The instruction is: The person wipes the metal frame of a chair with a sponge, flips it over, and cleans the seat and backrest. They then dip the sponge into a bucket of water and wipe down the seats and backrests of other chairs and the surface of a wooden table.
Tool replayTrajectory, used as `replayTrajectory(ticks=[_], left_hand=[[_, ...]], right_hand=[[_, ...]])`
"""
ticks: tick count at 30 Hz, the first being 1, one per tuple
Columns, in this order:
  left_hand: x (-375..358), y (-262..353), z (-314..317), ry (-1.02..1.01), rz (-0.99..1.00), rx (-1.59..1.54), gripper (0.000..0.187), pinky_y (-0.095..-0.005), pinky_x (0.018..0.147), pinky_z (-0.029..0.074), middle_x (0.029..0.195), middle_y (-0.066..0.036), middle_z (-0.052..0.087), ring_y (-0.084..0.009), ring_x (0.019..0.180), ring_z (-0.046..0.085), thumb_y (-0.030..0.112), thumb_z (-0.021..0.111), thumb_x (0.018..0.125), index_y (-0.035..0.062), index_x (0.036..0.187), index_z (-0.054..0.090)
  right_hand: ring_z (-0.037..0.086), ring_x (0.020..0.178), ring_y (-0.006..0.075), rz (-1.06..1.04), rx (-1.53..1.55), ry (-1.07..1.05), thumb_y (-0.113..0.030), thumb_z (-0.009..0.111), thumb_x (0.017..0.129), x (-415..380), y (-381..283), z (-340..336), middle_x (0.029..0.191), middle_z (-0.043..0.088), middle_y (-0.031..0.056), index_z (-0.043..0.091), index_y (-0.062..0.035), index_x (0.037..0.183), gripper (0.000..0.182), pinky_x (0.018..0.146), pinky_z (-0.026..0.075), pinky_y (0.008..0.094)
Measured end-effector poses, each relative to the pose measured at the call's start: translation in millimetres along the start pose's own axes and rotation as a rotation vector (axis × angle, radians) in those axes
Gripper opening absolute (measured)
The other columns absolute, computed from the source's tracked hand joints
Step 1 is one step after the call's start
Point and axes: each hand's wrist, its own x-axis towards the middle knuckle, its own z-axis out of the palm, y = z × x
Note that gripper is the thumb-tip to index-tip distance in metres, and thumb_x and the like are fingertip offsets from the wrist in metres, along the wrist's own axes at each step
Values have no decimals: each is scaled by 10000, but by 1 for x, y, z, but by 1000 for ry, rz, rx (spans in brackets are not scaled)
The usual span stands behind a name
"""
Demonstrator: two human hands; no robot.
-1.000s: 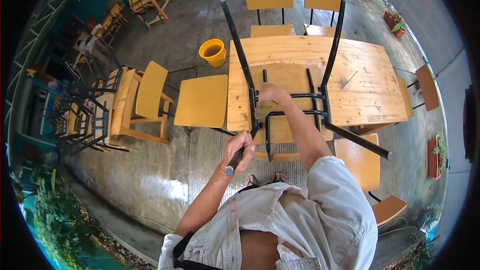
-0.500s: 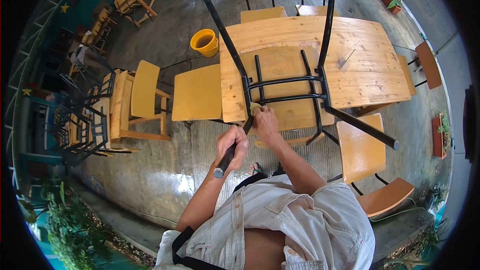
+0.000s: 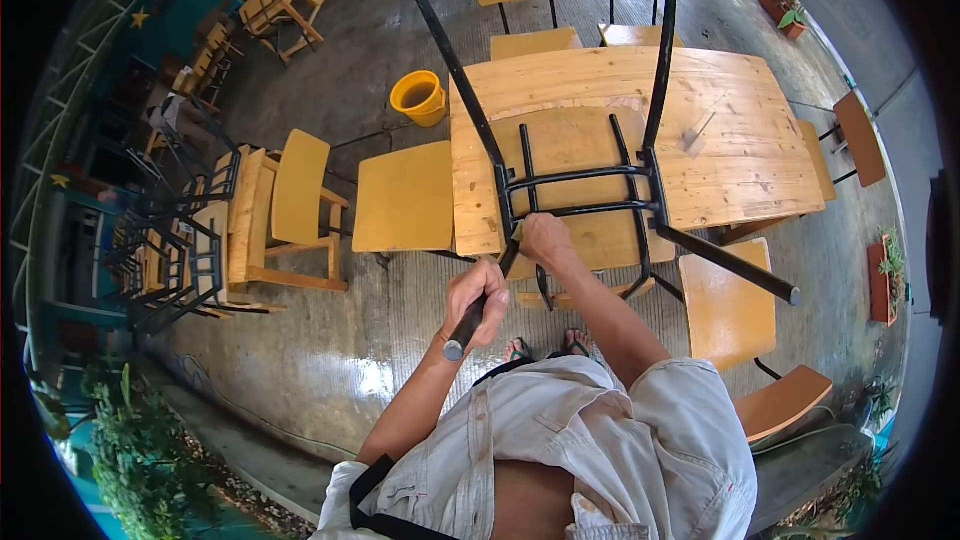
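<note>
An upturned chair with black metal legs lies on the wooden table, its yellow-brown seat underneath. My left hand is wrapped round the near left leg, just behind its grey end cap. Beside the same leg, farther up near the crossbars, my right hand is closed on a small yellowish-green cloth or sponge, pressed against the tube. Much of that piece is hidden by the fingers.
A yellow bucket stands on the wet floor beyond the table. Chairs surround the table, one yellow seat close at its left. Stacked chairs stand at the far left, and an orange chair back is at lower right.
My right hand has turned slightly and shifted a little along the leg. The whole view has moved slightly, and both feet now show below the table.
</note>
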Motion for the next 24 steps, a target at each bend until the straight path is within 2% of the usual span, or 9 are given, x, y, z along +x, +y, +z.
replayTrajectory(ticks=[3,6,12,14,16,18,20,22,24], left_hand=[[0,0,1,4,-13,-28,226,-324,662,445,675,-44,446,-157,633,437,97,572,923,67,779,400],[1,1,1,7,-13,-44,220,-320,654,448,671,-47,451,-154,628,445,87,566,923,67,780,399],[5,10,6,35,19,-47,214,-319,662,465,660,-43,443,-136,603,448,110,538,942,77,788,394],[7,15,8,27,12,-78,216,-321,664,464,659,-40,437,-132,594,440,116,539,946,84,793,390],[7,16,9,27,-1,-106,208,-317,661,468,664,-43,445,-138,603,447,91,541,937,71,788,398],[8,17,7,42,-9,-126,200,-313,659,471,669,-46,452,-144,612,453,67,544,928,58,784,405],[8,16,8,40,-7,-112,212,-317,666,477,669,-44,450,-139,610,455,87,546,944,65,789,403],[7,17,8,31,-17,-116,225,-321,668,478,666,-39,443,-134,608,450,107,550,951,71,787,399],[8,17,8,38,-8,-111,235,-320,666,474,662,-38,439,-130,602,440,120,558,951,75,786,397]], right_hand=[[721,856,386,-73,-70,165,-141,657,800,23,-2,18,872,731,200,707,-17,879,155,804,579,446],[695,927,421,6,77,189,-157,670,784,22,-10,30,996,707,241,685,22,955,248,832,565,476],[690,893,418,-6,208,329,-111,714,763,6,5,50,994,689,189,637,-39,957,220,794,570,478],[686,920,424,28,250,314,-119,718,743,-11,17,47,998,698,217,664,-29,994,272,816,561,471],[693,960,416,-19,231,-86,-108,655,778,-43,27,26,1017,712,231,704,-3,1009,259,830,556,479],[688,973,431,-16,204,-152,-108,667,741,-81,50,9,1019,703,272,724,11,1007,297,834,553,478],[691,920,427,171,190,109,-124,670,759,-112,64,-31,963,703,265,673,11,1037,310,801,552,488],[670,850,459,237,287,578,-103,645,779,-115,76,-73,913,671,271,587,-10,1145,382,788,532,526],[643,847,468,332,157,730,-77,594,842,-94,97,-104,943,613,240,524,-24,1138,308,739,519,553]])
